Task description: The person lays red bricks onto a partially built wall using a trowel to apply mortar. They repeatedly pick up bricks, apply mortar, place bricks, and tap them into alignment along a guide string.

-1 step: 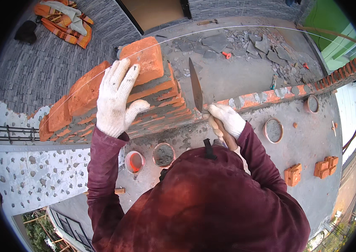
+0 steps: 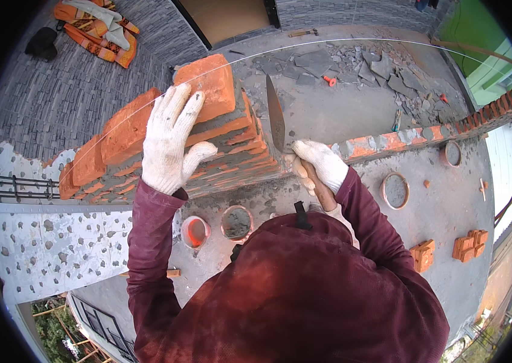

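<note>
My white-gloved left hand (image 2: 165,148) rests with spread fingers against the top brick (image 2: 207,72) at the upper end of a brick wall (image 2: 238,136) with grey mortar between its courses. A thin white string (image 2: 328,40) runs over the brickwork near my fingertips. My gloved right hand (image 2: 322,169) is closed round the wooden handle of a pointed trowel (image 2: 275,112), whose blade stands just right of the wall's end.
A low brick wall (image 2: 419,136) extends rightward. Buckets of mortar (image 2: 236,224) (image 2: 395,190), a pail with an orange inside (image 2: 196,231) and brick stacks (image 2: 470,245) stand on the near floor. Broken slate (image 2: 383,66) lies beyond. Orange clothing (image 2: 99,36) is at upper left, rebar (image 2: 17,187) left.
The trowel and my right hand have shifted slightly up and to the left. My left hand stays against the brick; the whole view has shifted a little.
</note>
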`<state>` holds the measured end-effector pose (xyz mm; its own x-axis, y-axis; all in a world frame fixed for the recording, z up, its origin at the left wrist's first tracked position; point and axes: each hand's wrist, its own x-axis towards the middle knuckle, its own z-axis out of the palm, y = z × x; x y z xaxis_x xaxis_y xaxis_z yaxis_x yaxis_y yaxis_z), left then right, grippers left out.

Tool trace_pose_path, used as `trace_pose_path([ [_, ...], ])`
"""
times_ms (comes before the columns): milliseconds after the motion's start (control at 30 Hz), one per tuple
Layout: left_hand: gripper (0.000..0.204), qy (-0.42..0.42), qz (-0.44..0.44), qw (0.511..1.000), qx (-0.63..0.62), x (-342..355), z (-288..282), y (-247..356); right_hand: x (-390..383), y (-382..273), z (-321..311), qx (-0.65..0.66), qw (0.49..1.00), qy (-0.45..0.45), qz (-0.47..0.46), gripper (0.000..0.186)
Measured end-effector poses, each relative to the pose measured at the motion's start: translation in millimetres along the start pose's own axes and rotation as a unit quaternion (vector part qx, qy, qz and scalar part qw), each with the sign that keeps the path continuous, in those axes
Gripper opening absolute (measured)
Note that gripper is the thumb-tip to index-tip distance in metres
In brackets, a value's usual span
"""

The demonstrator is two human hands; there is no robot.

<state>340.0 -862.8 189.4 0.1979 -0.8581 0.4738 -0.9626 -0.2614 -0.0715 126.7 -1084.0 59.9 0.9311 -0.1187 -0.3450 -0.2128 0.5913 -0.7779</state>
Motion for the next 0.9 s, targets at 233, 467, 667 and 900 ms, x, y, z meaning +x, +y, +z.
trace_pose_path([
  [233, 0.072, 0.019, -0.063, 0.998, -0.001, 11, 12, 23, 11, -67, 26, -0.255, 0.962, -0.092, 0.018, 0.033],
  [467, 0.050, 0.019, -0.132, 0.991, -0.004, 17, 6, 40, -18, 44, -36, -0.504, 0.796, -0.106, -0.316, 0.020],
  [667, 0.046, 0.014, -0.166, 0.986, -0.021, 27, 3, 45, 15, 10, -53, -0.406, 0.883, -0.031, -0.234, 0.026],
  [900, 0.051, 0.037, -0.175, 0.983, 0.045, 16, -2, 67, 44, 55, -45, -0.430, 0.857, -0.088, -0.270, 0.032],
])
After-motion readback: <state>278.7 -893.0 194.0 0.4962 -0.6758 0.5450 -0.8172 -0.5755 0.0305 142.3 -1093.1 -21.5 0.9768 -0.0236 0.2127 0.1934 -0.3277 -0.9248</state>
